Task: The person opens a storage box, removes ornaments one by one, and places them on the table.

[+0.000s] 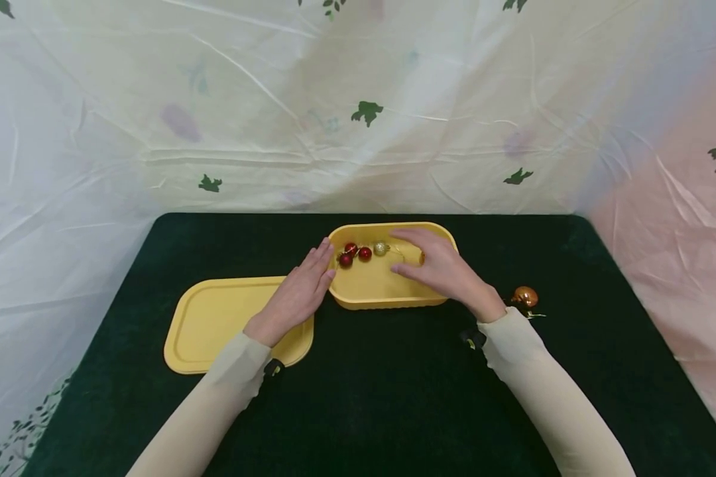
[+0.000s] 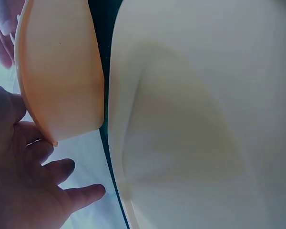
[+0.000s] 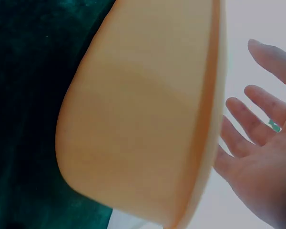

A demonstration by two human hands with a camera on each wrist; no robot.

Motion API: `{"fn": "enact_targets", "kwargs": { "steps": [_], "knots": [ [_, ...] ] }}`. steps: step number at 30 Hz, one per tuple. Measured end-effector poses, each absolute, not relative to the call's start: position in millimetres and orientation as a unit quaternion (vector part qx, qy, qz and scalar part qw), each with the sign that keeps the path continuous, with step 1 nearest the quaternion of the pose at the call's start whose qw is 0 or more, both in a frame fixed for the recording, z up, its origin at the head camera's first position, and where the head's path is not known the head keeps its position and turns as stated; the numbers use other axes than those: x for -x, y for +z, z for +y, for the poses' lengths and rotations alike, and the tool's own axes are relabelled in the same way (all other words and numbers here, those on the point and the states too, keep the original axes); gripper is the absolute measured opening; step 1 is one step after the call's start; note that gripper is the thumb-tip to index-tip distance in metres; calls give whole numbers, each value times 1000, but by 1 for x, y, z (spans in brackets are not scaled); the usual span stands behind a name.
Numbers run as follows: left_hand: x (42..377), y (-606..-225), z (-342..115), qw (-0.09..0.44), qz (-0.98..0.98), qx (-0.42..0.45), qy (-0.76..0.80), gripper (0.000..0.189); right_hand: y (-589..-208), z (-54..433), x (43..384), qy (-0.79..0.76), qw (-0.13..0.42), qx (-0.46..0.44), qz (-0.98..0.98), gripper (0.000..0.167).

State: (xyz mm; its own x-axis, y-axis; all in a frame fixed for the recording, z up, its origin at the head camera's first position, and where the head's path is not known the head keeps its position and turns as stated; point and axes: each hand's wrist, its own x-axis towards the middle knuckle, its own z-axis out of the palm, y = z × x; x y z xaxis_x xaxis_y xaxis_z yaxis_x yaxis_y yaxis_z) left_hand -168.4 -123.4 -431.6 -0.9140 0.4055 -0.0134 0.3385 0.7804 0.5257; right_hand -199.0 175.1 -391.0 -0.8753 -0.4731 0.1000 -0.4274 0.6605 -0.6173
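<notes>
Head view: from above, facing forward-down across tabletop [image 1: 358, 397]. Wrist views: low, close against yellow box [image 1: 372, 285], common to all three.

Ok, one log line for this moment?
left hand: at left rim of yellow box; right hand: over box, thumb apart from fingers; in box: red baubles, gold bauble; right of box: copper bauble; left of box: yellow lid

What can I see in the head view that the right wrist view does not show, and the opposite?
Only the head view: the red balls and pale ball inside the yellow box, the copper-coloured ball on the dark green tabletop, the yellow lid and the left hand.
Only the right wrist view: the palm of the right hand, and the box's outer wall up close.
Both: the box, right hand and tabletop.
</notes>
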Motion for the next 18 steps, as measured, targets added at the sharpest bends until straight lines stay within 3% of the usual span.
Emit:
{"fn": "enact_targets", "kwargs": {
  "steps": [18],
  "knots": [
    [170, -435, -120, 51, 938, -200, 278, 58, -414, 158, 235, -325, 98, 234, 911, 57]
  ]
}}
